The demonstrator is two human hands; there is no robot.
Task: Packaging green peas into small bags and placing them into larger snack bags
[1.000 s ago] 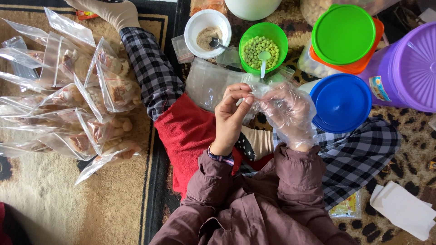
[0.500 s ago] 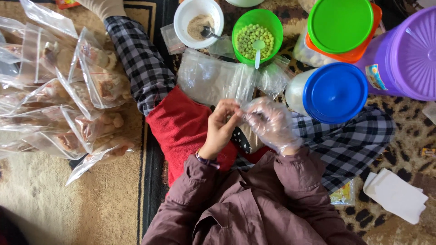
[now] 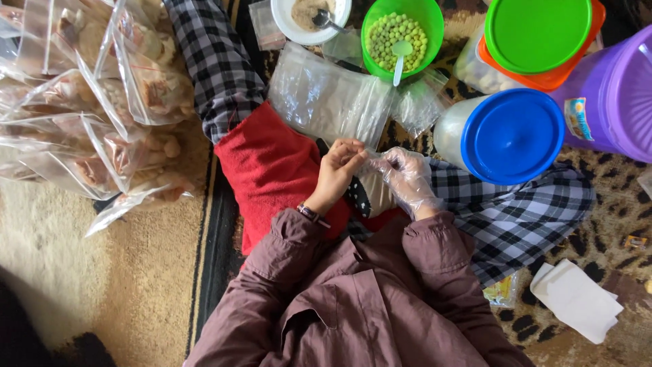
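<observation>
- Bag [image 3: 375, 182]: a small clear plastic pouch, held over your lap between both hands, just near of the stack of empty bags [image 3: 329, 95].
- Your left hand [image 3: 337, 173] is bare and pinches the bag's top edge between thumb and fingers.
- Your right hand [image 3: 406, 178], in a thin clear glove, is closed on the same top edge from the right side; the fingertips of the two hands nearly touch.
- Judging by its look, the bag is light, soft and slippery film; it will crumple and sag under its filling, so take it by the top strip, not the belly.
- What fills it is hard to make out; something pale shows through low down.
- A green bowl [image 3: 421, 17] of peas with a spoon stands far of your hands, a white bowl [image 3: 285, 17] of powder just left of it.
- A blue-lidded jar [image 3: 511, 134] lies right of the hands; green-lidded and purple tubs are farther right.
- Filled bags [image 3: 102, 115] pile up at far left on the rug [image 3: 81, 272].
</observation>
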